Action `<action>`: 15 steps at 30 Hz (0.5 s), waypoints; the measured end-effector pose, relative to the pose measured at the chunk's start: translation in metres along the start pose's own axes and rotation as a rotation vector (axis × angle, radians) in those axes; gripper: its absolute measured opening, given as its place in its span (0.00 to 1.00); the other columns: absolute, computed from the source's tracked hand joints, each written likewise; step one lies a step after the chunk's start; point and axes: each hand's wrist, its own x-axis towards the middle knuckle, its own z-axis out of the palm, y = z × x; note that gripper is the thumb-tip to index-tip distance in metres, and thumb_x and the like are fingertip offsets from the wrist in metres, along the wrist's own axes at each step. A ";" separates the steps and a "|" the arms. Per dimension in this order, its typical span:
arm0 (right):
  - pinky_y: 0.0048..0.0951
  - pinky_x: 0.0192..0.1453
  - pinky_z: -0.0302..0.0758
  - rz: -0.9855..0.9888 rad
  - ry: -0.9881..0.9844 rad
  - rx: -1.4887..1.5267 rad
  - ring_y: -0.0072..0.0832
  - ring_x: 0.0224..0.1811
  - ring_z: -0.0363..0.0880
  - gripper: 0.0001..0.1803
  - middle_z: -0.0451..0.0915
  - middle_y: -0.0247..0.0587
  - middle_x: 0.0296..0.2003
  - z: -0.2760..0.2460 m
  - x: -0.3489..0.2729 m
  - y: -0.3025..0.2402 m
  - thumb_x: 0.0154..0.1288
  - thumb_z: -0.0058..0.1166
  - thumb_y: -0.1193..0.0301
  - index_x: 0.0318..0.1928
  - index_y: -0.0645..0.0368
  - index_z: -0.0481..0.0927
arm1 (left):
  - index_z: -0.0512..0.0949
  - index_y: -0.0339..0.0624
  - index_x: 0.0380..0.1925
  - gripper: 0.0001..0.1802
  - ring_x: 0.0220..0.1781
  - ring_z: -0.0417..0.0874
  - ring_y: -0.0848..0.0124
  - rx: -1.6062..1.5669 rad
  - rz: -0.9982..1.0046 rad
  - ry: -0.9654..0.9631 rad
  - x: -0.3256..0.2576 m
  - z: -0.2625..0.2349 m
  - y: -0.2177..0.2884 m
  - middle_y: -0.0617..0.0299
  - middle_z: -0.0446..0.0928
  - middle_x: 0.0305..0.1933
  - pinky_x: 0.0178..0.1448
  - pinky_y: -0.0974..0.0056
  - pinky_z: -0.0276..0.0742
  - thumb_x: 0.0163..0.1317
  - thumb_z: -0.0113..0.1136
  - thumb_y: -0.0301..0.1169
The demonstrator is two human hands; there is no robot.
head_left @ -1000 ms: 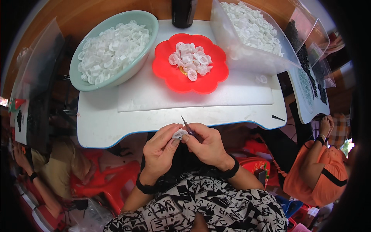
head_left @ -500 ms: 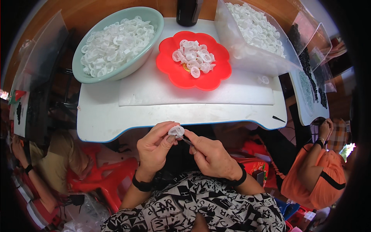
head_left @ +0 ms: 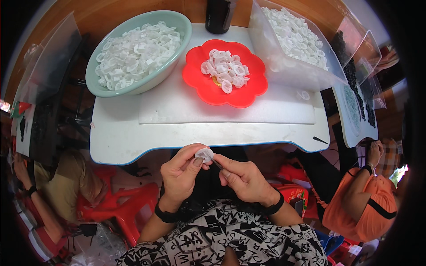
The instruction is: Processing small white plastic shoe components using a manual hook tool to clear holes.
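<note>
Just off the table's near edge, my left hand (head_left: 179, 174) pinches a small round white plastic piece (head_left: 204, 154) between thumb and fingers. My right hand (head_left: 245, 177) grips a slim, dark metallic tool (head_left: 218, 164), and its tip meets the piece's lower right side. Most of the tool is hidden by my fingers, so its exact kind does not show. Beyond the hands, a red flower-shaped dish (head_left: 202, 91) holds a small heap of similar white pieces (head_left: 226, 69). A black band circles each wrist.
A pale green basin (head_left: 94, 84) at the left and a clear plastic bin (head_left: 288, 71) at the right hold many white pieces. A black cylinder (head_left: 218, 17) stands at the back. A small dark sliver (head_left: 319, 139) lies on the white table (head_left: 213, 133). People sit on both sides.
The white piece has turned in my left fingers, showing its side more than its round face. The tool stays against it. The whole view has shifted slightly.
</note>
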 end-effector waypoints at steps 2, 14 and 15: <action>0.25 0.35 0.73 0.136 -0.024 -0.009 0.28 0.26 0.74 0.29 0.74 0.43 0.26 -0.002 0.002 -0.007 0.59 0.39 0.83 0.63 0.64 0.63 | 0.73 0.28 0.49 0.14 0.42 0.79 0.69 0.008 -0.013 0.010 0.000 -0.001 -0.001 0.49 0.74 0.48 0.42 0.69 0.77 0.63 0.53 0.21; 0.41 0.35 0.74 0.028 0.061 -0.436 0.48 0.30 0.77 0.22 0.75 0.54 0.27 -0.003 0.002 -0.019 0.56 0.47 0.82 0.54 0.68 0.69 | 0.74 0.28 0.49 0.14 0.41 0.79 0.69 0.086 -0.003 0.047 0.002 0.003 -0.002 0.50 0.74 0.48 0.43 0.69 0.78 0.62 0.54 0.20; 0.41 0.35 0.74 0.029 0.061 -0.435 0.48 0.30 0.77 0.22 0.75 0.54 0.27 -0.004 0.003 -0.019 0.56 0.47 0.82 0.54 0.68 0.69 | 0.74 0.27 0.48 0.15 0.40 0.79 0.68 0.110 0.000 0.064 0.003 0.005 -0.002 0.49 0.75 0.47 0.42 0.69 0.78 0.61 0.55 0.21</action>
